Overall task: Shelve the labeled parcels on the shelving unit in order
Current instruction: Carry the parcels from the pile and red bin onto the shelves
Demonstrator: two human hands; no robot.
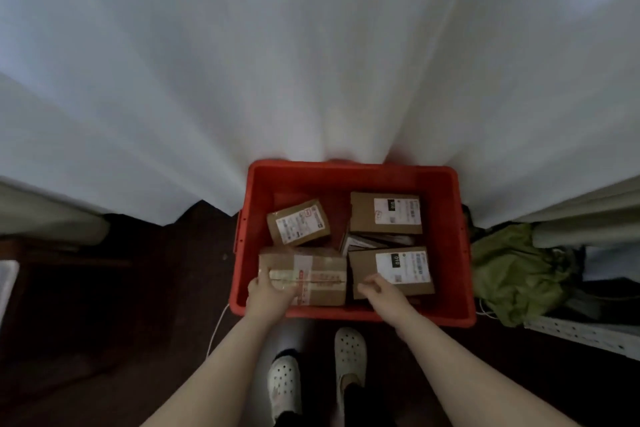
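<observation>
as left hand (268, 292) grips parcel (320, 276), inside crate (464, 253)

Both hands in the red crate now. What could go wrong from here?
1. The taped parcel that the left hand grips shows no label on top, so its place in the order may be misjudged.
2. The far labeled parcel and near labeled parcel carry look-alike black tags; easily swapped.
3. A white cable lies on the floor beside the red crate, near the feet: possible trip.
</observation>
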